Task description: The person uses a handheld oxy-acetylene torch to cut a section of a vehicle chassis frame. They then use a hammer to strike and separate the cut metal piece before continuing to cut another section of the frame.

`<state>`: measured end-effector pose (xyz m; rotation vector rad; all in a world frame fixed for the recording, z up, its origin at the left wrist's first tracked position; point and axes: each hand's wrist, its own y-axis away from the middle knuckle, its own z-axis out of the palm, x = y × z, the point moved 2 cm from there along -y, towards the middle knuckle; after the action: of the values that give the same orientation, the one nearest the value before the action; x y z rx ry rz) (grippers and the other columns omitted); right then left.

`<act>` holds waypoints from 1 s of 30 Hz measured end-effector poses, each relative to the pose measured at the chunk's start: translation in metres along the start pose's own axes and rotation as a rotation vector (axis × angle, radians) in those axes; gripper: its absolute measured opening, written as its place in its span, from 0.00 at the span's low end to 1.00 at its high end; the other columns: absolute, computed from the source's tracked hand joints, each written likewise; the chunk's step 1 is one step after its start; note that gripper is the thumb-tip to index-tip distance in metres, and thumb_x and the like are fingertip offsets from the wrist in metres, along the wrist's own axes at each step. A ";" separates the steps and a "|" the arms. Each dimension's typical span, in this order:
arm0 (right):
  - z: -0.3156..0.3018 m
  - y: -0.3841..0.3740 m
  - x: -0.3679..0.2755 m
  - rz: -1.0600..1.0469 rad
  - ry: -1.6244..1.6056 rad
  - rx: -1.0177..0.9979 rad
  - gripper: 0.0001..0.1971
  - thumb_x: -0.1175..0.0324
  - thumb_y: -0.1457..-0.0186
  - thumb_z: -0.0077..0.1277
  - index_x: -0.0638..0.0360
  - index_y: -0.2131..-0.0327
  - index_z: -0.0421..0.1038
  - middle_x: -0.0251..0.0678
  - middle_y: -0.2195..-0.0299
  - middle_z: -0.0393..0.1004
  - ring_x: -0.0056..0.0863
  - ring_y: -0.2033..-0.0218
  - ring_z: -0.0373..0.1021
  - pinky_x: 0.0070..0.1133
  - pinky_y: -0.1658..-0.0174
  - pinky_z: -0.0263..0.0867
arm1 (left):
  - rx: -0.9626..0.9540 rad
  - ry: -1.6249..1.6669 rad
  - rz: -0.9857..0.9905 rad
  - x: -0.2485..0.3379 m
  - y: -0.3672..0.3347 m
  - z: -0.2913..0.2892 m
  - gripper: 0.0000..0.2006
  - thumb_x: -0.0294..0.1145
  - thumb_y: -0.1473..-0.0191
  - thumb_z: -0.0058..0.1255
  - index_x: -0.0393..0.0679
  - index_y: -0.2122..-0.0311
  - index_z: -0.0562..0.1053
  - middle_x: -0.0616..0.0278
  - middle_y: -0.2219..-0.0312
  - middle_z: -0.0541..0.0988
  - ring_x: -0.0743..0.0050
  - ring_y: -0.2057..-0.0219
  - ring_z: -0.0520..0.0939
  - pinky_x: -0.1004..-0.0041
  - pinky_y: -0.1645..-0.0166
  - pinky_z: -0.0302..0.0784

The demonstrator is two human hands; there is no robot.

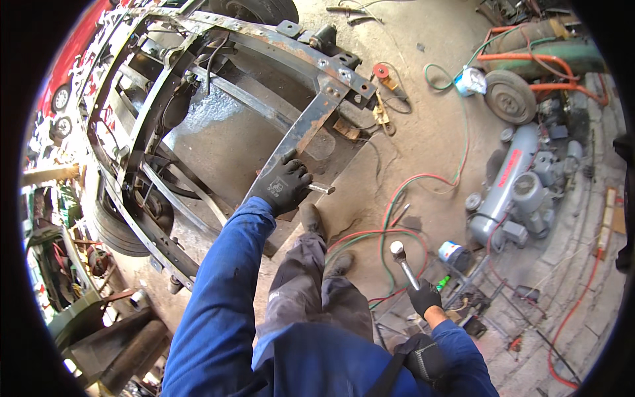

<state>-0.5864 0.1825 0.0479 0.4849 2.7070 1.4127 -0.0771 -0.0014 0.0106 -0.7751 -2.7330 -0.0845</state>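
Observation:
My left hand (283,187), in a dark work glove, is at the near rail of the bare metal vehicle frame (307,122). Its fingers are closed round a short metal tool (321,188) that looks like a chisel; one bright end sticks out to the right, and the palm hides the middle. Lower right, away from the frame, my right hand (423,296) wears a similar glove. It grips a hammer (407,268) by its metal handle, with the round, bright head pointing up and away from me.
Red and green hoses (383,231) loop across the concrete floor beside my shoes. A grey air compressor (512,178) stands to the right, near a wheeled gas cylinder cart (511,97). An angle grinder (382,73) lies beyond the frame. Metal parts and a tub (455,255) sit near my right hand.

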 end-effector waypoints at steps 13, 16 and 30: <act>-0.140 0.094 -0.010 0.067 -0.247 0.268 0.37 0.43 0.43 0.62 0.64 0.40 0.72 0.58 0.50 0.81 0.54 0.47 0.78 0.40 0.43 0.71 | 0.766 1.527 -0.709 0.052 0.058 -0.148 0.12 0.33 0.35 0.54 0.39 0.51 0.76 0.57 0.59 0.83 0.70 0.58 0.84 0.68 0.49 0.78; -0.147 0.084 -0.014 0.027 -0.328 0.223 0.31 0.44 0.44 0.63 0.66 0.52 0.79 0.54 0.62 0.84 0.50 0.57 0.82 0.40 0.51 0.74 | 1.022 1.320 -0.599 0.034 0.134 -0.263 0.13 0.31 0.34 0.58 0.40 0.47 0.76 0.57 0.54 0.82 0.68 0.54 0.84 0.68 0.46 0.80; -0.187 -0.133 -0.086 -0.326 0.115 0.122 0.27 0.44 0.46 0.63 0.62 0.58 0.86 0.58 0.58 0.83 0.55 0.51 0.82 0.42 0.47 0.76 | 0.716 0.897 0.421 0.238 0.178 -0.492 0.12 0.31 0.35 0.59 0.41 0.48 0.78 0.52 0.52 0.82 0.63 0.55 0.85 0.66 0.49 0.81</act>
<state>-0.5730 -0.0623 0.0411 -0.0378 2.8060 1.2290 -0.0454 0.2032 0.5466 -0.7961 -1.5470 0.4867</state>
